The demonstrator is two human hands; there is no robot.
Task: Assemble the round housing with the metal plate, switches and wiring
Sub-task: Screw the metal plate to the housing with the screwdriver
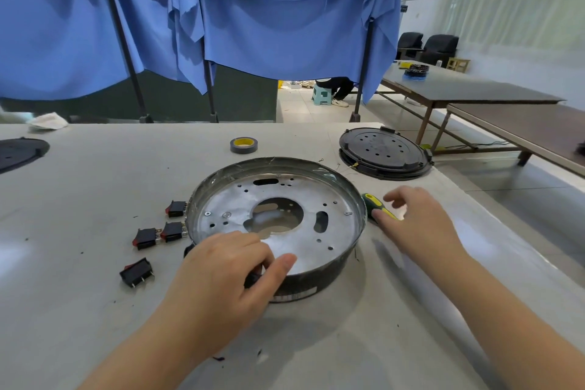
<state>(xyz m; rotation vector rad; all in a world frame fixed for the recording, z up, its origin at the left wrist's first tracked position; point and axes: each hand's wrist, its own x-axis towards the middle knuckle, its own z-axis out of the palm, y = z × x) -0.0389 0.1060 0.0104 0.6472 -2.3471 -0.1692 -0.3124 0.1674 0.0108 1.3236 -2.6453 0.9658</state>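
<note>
Round dark metal housing (323, 279) gets steadied by left hand (221, 272) gripping its rim; right hand (418, 218), loosely open and empty, reaches for green-yellow screwdriver (372, 203).

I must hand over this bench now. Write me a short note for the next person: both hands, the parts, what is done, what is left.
Left hand grips the near rim of the round housing, steadying it. Right hand is open, fingertips at the screwdriver lying right of the housing.
Metal plate already sits inside the housing. Four switches lie loose on the table, left of the housing.
Left: fit the switches and wiring. Whether the plate is screwed down cannot be told.
</note>
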